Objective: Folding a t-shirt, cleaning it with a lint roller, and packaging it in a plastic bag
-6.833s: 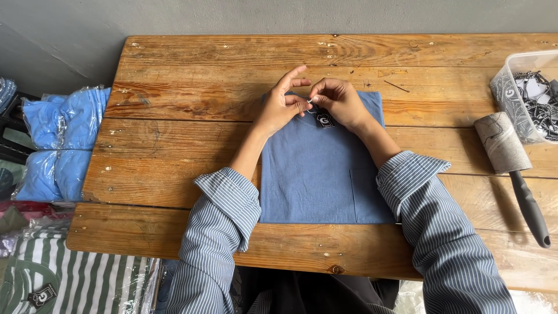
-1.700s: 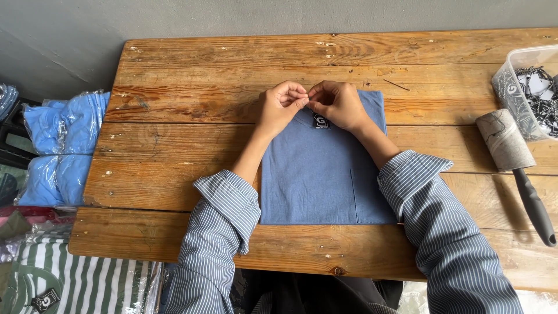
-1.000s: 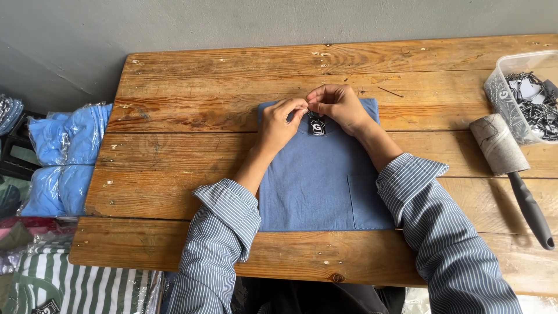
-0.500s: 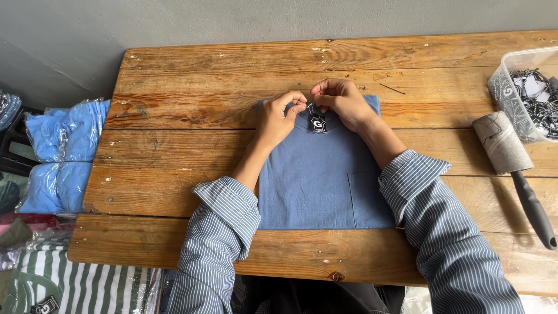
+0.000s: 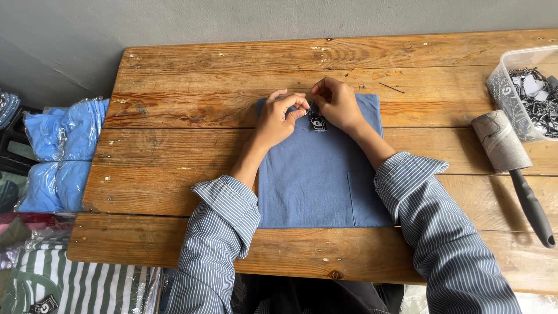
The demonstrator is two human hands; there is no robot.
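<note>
A folded blue shirt with a chest pocket lies on the wooden table. A small black tag hangs at its top edge, near the collar. My left hand has its fingers curled and pinches at the tag's string from the left. From the right, my right hand pinches the same spot just above the tag. Both wrists rest on the shirt, in striped sleeves.
A lint roller with a dark handle lies at the right. Behind it stands a clear plastic tub of black tags. Bagged blue garments are stacked left of the table, with striped green ones below.
The hands stay at the shirt's top edge. The black tag, earlier hidden between the fingers, now hangs in plain sight on the shirt below them.
</note>
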